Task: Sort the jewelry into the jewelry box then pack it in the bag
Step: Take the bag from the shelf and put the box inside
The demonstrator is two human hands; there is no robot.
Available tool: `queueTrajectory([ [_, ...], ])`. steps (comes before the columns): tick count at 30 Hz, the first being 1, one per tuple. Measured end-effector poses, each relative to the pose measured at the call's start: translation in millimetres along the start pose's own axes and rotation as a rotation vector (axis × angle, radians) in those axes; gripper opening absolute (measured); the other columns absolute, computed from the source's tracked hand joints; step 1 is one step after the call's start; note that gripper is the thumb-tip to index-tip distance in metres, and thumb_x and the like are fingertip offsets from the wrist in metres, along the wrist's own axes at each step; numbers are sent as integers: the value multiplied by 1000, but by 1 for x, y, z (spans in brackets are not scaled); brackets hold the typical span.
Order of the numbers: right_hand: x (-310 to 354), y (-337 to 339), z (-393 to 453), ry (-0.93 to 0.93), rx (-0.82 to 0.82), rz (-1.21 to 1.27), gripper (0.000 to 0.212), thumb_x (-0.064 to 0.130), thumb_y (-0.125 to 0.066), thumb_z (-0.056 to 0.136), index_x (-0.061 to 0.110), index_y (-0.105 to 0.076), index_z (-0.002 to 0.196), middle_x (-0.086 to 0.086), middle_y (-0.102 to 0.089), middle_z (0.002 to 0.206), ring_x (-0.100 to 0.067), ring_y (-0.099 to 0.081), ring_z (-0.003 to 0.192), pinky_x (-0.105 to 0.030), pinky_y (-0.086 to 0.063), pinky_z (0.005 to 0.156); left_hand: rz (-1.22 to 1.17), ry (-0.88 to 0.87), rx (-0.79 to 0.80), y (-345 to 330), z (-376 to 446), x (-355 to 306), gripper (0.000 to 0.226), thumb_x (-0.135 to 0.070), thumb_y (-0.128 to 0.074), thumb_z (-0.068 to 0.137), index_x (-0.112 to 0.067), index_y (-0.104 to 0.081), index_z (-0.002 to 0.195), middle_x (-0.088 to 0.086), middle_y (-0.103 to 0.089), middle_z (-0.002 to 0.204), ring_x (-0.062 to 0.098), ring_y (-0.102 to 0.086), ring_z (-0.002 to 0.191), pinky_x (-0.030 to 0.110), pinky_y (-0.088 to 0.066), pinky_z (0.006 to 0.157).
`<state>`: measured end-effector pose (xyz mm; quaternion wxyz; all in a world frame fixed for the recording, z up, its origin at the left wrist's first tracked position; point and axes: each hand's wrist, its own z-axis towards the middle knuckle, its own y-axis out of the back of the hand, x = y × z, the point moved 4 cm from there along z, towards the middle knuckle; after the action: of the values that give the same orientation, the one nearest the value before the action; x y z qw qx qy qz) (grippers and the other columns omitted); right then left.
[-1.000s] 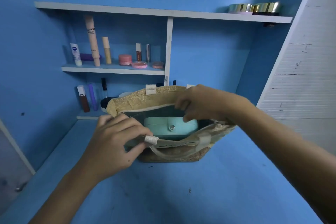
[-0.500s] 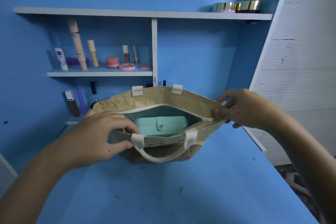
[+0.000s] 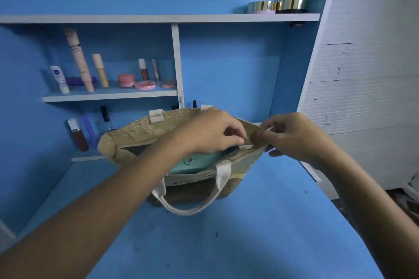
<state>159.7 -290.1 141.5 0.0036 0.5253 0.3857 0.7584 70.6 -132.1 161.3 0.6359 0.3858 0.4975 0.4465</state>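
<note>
Your left hand (image 3: 215,133) reaches across the mouth of the woven bag (image 3: 145,133), its fingertips pinching at the metal zipper pull (image 3: 247,147) near the bag's right end. Your right hand (image 3: 294,136) pinches that right end of the bag. The mint jewelry box (image 3: 192,164), with one round snap showing, lies inside the bag, and the bag stands on the blue tabletop (image 3: 249,233). Dark lettering on the bag's front panel is too blurred to read. Two pale handles show on the bag, the near one (image 3: 188,206) hanging down in front. On the middle shelf (image 3: 108,96), one white tube (image 3: 59,79) bears a round dark-blue Nivea logo; a tall beige tube (image 3: 79,59) carries print that looks like "MAKE UP". Two gold-lidded jars (image 3: 275,5) sit on the top shelf.
</note>
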Motion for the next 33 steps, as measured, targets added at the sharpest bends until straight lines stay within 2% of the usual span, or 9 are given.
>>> queueTrajectory([
  [3, -2, 1, -1, -4, 9, 28, 11, 21, -67, 90, 15, -74, 84, -3, -75, 73, -15, -74, 71, -35, -63, 73, -10, 2, -23, -15, 18, -1, 13, -31, -71, 87, -31, -78, 98, -14, -70, 75, -2, -59, 70, 23, -45, 69],
  [6, -4, 1, 0, -4, -1, 36, 11, 22, -67, 89, 17, -75, 82, -3, -75, 73, -18, -75, 72, -40, -63, 78, 6, 3, -47, -25, 27, 0, 11, -30, -74, 85, -32, -78, 94, -13, -68, 66, 4, -59, 63, 34, -52, 79],
  [7, -4, 1, 0, -2, -8, 34, 11, 21, -67, 89, 18, -75, 81, -4, -75, 73, -18, -75, 71, -42, -63, 79, 10, 7, -43, -28, 28, 0, 11, -29, -73, 84, -32, -78, 94, -13, -70, 68, 6, -60, 64, 35, -52, 81],
  [10, -4, 3, 0, -2, -19, 20, 10, 19, -67, 88, 18, -75, 82, -3, -75, 72, -16, -75, 68, -45, -62, 81, 23, 18, -18, -33, 29, -1, 17, -26, -71, 85, -32, -79, 99, -8, -74, 79, 10, -61, 67, 26, -47, 67],
  [12, -4, 3, -1, -2, -17, 18, 10, 19, -67, 88, 19, -75, 83, -2, -76, 72, -16, -75, 67, -46, -61, 82, 49, 11, -13, -35, 29, -3, 17, -25, -70, 86, -32, -79, 99, -9, -73, 79, 10, -58, 65, 25, -46, 65],
  [16, -5, 3, -2, -6, -11, 26, 10, 19, -67, 89, 19, -75, 83, -1, -75, 72, -17, -75, 68, -44, -62, 81, 50, 2, -17, -32, 28, -5, 17, -21, -68, 84, -32, -78, 92, -10, -72, 77, 11, -63, 71, 29, -52, 68],
  [20, -3, 3, -2, -9, 1, 54, 10, 17, -66, 90, 16, -74, 85, -3, -76, 74, -17, -75, 73, -33, -63, 69, 24, -27, 36, -29, 25, -7, 13, -18, -67, 84, -28, -75, 87, -14, -63, 68, 9, -62, 71, 30, -51, 66],
  [26, -1, 1, 4, -46, 11, -2, 11, 17, -63, 88, 20, -74, 84, 1, -75, 74, -12, -73, 68, -29, -62, 63, -136, 31, 84, -22, 19, 0, 6, -21, -73, 81, -27, -72, 79, -12, -71, 75, 1, -67, 73, 28, -57, 74],
  [33, 14, -5, 19, -109, 70, -249, 8, 16, -68, 81, 23, -69, 85, -3, -74, 78, -18, -73, 62, -31, -63, 60, -186, 144, 15, -19, 15, 8, 16, -7, -70, 82, -20, -76, 90, -9, -75, 80, 3, -70, 78, 31, -58, 77],
])
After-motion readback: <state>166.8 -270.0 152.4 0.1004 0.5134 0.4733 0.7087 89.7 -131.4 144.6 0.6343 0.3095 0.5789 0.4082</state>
